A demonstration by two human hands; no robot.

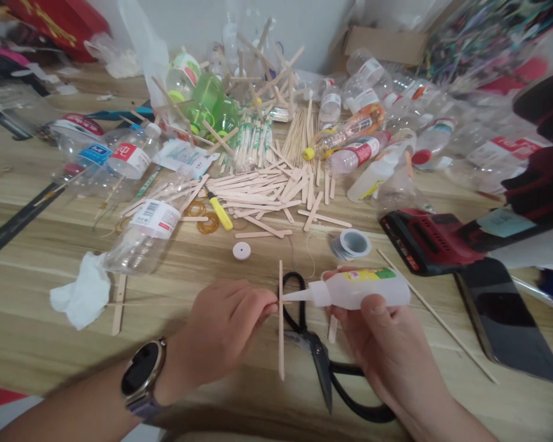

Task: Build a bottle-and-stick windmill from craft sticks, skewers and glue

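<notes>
My left hand [242,313], wearing a watch, pinches a thin wooden skewer [159,304] close to an upright craft stick [281,344]. The skewer's tip pokes out just past that stick. Toward its left end the skewer meets another craft stick [118,307]. In my right hand [382,337] is a glue bottle [366,288], lying sideways with its long nozzle pointing left. The nozzle tip is at the middle of the upright stick, by the skewer; whether glue is coming out I cannot tell. Black-handled scissors [320,356] lie on the table beneath my hands.
A pile of craft sticks [258,190], a yellow-handled tool [220,212] and plastic bottles [147,227] spread across the wooden table. A white disc [242,250] and a spool [351,244] lie ahead. To the right are a cordless drill [433,239], a phone [511,319] and a loose skewer [442,322].
</notes>
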